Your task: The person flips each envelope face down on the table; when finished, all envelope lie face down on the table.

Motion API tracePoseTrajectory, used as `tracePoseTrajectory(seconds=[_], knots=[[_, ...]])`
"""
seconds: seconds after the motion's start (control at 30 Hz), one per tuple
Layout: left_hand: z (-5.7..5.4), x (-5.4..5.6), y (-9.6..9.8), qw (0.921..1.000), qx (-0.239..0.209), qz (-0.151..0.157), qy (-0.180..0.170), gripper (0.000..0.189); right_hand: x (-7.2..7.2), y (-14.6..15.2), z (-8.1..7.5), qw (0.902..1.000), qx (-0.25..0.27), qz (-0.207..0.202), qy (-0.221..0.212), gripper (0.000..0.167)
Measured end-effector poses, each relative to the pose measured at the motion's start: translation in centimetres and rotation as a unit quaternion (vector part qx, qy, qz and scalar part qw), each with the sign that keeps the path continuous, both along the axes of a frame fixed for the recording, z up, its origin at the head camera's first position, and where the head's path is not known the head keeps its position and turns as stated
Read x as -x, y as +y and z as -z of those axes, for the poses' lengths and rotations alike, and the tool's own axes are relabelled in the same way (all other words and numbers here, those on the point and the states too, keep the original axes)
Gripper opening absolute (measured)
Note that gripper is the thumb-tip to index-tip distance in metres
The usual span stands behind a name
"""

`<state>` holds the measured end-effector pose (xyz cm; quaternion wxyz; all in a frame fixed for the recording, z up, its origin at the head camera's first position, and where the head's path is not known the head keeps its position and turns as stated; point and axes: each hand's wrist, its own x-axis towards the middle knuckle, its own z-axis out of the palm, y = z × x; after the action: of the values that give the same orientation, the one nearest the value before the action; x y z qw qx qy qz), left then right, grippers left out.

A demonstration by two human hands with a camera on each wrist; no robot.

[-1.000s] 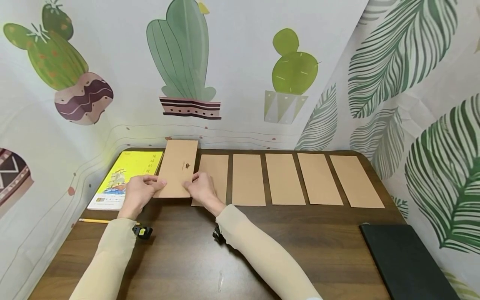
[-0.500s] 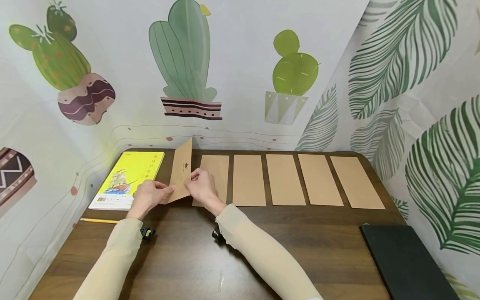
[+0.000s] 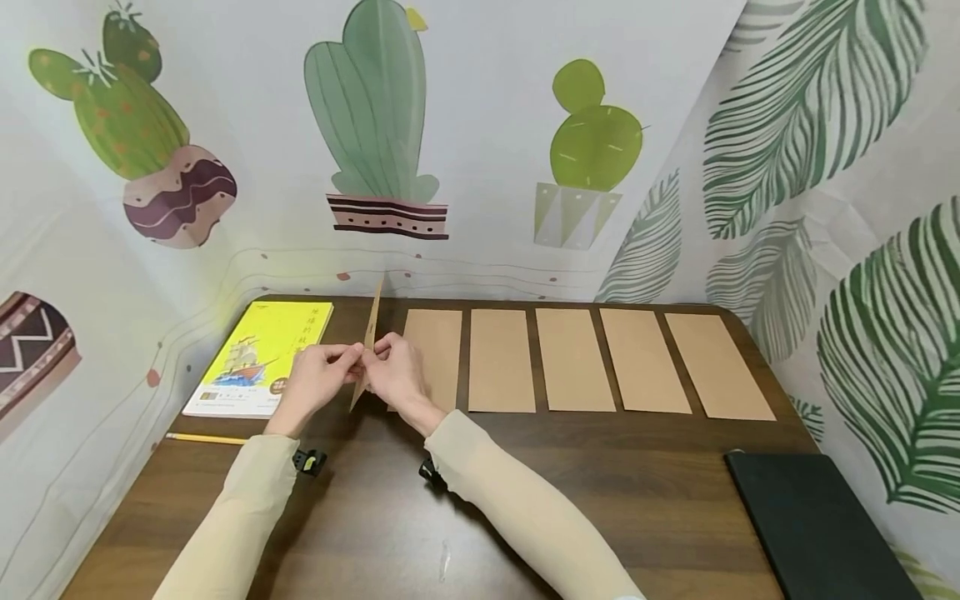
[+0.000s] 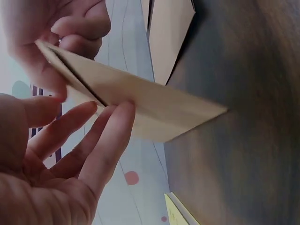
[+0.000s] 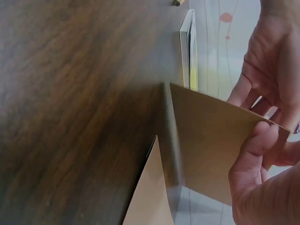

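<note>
A brown kraft-paper envelope (image 3: 372, 321) stands almost edge-on to the head camera, between my two hands. My left hand (image 3: 313, 385) holds its left face; in the left wrist view the fingertips (image 4: 124, 108) press on the paper, near a dark slit along one edge. From the other side my right hand (image 3: 399, 377) pinches the same edge, with the thumb (image 5: 262, 133) on the near face in the right wrist view. Both hands' fingertips meet at the envelope in the head view. The printed crown is now barely visible.
Several similar envelopes (image 3: 502, 358) lie flat in a row along the back of the wooden table (image 3: 480, 483). At the left are a yellow book (image 3: 247, 367) and a pencil (image 3: 206, 438). A flat black pad (image 3: 817, 517) lies at the right edge.
The envelope has turned from facing the camera, crown print showing, to nearly edge-on. My left hand has moved right, close to my right hand, which has stayed about in place.
</note>
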<state>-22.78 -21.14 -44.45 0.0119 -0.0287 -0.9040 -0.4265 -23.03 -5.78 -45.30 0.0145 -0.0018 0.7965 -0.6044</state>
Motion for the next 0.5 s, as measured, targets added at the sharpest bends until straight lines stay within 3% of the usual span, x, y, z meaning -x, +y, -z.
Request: tracePoseTrajectory(seconds=[0.27,0.5], knots=[[-0.5,0.0,0.1,0.9961,-0.055,-0.045,-0.051,0.058,-0.1,-0.4,0.4,0.9986,0.022,-0.042,-0.022,0.026],[-1.5,-0.2,-0.1,0.9956,-0.035,-0.07,-0.051,0.048,-0.1,-0.6,1.0,0.9953,0.036,-0.06,-0.067,0.023]])
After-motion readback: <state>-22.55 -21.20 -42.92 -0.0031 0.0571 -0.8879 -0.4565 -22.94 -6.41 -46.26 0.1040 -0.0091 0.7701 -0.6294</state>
